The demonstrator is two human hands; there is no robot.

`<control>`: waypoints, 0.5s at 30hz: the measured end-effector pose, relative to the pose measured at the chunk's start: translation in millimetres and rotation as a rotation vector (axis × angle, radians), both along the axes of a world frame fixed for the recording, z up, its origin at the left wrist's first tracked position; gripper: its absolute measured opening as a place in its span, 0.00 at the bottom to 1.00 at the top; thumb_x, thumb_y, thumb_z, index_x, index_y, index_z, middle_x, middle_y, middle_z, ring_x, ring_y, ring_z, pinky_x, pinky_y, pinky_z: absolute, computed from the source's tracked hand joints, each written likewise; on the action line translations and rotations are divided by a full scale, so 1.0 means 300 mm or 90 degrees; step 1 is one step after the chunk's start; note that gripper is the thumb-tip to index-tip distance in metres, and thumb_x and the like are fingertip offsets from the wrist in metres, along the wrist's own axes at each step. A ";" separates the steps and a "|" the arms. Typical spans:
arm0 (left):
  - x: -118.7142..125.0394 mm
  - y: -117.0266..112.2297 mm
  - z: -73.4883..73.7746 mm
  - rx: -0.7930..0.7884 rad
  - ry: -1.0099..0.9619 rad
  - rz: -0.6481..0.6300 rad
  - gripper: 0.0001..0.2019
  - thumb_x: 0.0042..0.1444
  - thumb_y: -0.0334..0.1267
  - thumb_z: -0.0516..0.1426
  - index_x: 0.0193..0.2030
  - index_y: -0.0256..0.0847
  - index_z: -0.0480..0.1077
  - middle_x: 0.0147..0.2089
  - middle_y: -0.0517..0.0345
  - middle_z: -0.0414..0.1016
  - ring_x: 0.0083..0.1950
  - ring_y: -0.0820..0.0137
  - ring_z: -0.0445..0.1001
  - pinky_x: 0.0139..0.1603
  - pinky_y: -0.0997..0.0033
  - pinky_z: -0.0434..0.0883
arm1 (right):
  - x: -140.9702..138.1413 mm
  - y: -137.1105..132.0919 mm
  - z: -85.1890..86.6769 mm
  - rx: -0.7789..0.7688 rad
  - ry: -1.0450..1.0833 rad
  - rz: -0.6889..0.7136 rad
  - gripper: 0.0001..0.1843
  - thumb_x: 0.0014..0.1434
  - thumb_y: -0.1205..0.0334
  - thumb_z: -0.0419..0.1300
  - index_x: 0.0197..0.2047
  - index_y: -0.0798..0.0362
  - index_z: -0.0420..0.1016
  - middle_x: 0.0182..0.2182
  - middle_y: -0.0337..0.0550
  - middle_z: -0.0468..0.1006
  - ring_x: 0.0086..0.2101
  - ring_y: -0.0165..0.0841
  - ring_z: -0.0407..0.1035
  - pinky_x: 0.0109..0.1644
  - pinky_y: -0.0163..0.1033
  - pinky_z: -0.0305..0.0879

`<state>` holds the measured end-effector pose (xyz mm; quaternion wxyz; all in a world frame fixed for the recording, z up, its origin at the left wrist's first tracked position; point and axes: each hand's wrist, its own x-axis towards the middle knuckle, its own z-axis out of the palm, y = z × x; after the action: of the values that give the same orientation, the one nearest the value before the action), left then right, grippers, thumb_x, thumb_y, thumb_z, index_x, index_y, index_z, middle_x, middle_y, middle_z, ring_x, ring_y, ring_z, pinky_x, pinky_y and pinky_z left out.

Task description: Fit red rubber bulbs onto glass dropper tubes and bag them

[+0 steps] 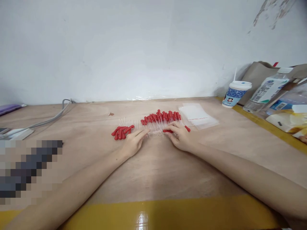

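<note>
A row of clear droppers with red rubber bulbs (161,118) lies on the wooden table (153,166). A smaller heap of red-bulbed droppers (122,131) lies to its left. My left hand (133,143) rests flat with fingers stretched toward the near edge of the row. My right hand (180,136) has its fingers curled on one red-bulbed dropper (168,131) at the row's near side. Another single dropper (187,128) lies just right of that hand.
A stack of clear plastic bags (197,115) lies right of the droppers. A paper cup with a straw (235,93), a water bottle (266,90), a brown bag and packets stand at the right. A grey cable (48,120) runs at the left. Yellow tape (168,213) edges the table.
</note>
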<state>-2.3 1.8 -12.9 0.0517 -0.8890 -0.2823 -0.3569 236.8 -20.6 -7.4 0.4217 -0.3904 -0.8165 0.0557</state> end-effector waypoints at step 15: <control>-0.004 0.018 -0.014 0.020 0.035 -0.060 0.16 0.58 0.26 0.47 0.51 0.38 0.67 0.45 0.50 0.73 0.42 0.69 0.74 0.40 0.71 0.74 | -0.019 -0.023 -0.017 -0.025 0.036 0.040 0.07 0.58 0.64 0.53 0.40 0.51 0.71 0.35 0.42 0.73 0.34 0.30 0.68 0.39 0.37 0.65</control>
<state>-3.6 7.2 -17.2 0.0564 -0.9097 -0.2330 -0.3391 231.1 -27.5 -12.6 0.4348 -0.3711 -0.8149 0.0956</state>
